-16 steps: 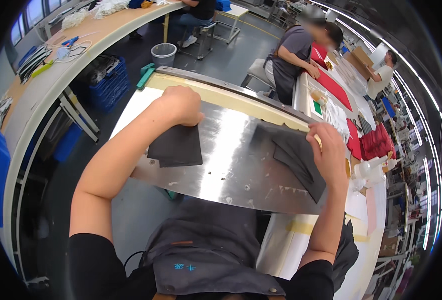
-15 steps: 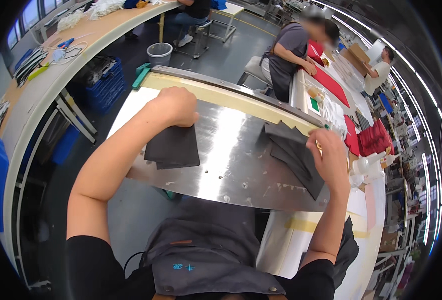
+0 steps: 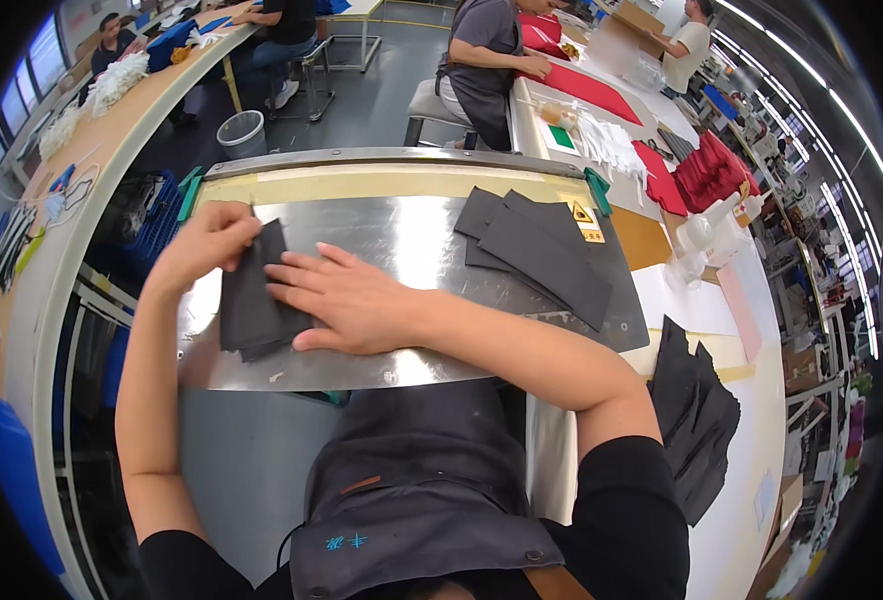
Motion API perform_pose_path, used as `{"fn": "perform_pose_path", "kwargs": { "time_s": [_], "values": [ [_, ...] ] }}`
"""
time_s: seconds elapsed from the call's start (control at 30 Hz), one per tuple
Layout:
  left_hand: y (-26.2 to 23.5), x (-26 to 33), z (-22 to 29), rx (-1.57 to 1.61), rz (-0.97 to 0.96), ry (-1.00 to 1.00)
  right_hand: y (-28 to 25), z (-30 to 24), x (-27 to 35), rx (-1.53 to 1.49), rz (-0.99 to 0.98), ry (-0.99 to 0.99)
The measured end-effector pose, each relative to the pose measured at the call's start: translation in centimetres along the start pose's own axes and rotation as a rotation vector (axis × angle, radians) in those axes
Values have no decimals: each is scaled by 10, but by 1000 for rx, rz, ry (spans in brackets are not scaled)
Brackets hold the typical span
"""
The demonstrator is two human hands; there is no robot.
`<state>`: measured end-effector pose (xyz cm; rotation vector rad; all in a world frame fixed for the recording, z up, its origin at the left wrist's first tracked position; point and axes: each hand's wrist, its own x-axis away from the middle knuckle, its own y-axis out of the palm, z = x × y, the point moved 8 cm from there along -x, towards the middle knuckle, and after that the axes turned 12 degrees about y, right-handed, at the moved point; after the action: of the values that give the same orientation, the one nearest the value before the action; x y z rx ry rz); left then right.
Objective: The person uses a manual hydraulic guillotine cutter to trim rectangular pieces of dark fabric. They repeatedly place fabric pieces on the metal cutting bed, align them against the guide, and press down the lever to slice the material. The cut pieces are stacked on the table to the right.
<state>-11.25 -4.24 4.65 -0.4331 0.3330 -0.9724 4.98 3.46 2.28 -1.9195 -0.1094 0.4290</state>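
A dark grey fabric piece [image 3: 252, 308], looking layered or folded, lies at the left of a shiny metal plate [image 3: 430, 245]. My left hand [image 3: 212, 243] pinches its upper edge, fingers curled. Across the plate reaches my right arm, and my right hand [image 3: 347, 298] rests with spread fingers on the right side of the same cloth. Several more dark fabric pieces [image 3: 542, 248] overlap in a fan at the plate's right. What lies beneath my right palm is hidden.
Green clamps [image 3: 598, 190] grip a metal bar behind the plate. A yellow warning label [image 3: 588, 222] is at the right. Dark cloth strips [image 3: 695, 415] hang over the white table at right. A co-worker [image 3: 484, 70] handles red fabric [image 3: 587, 92]; a bin [image 3: 243, 134] stands beyond.
My right hand has left the right-hand pieces and crossed to the left cloth. My left hand now pinches that cloth's edge. The whole view has shifted.
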Motion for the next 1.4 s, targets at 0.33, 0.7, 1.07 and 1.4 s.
{"fn": "perform_pose_path", "kwargs": {
  "time_s": [0.33,0.7,1.07,1.4],
  "values": [
    [-29,-40,125,-77,170,281,0,-7,3,42,126,-44],
    [110,-66,70,-534,-32,594,-154,32,76,325,602,158],
    [114,-53,62,-587,-23,680,-134,126,149,435,405,646],
    [113,-54,59,-584,-41,671,-132,128,131,618,93,656]
  ]
}}
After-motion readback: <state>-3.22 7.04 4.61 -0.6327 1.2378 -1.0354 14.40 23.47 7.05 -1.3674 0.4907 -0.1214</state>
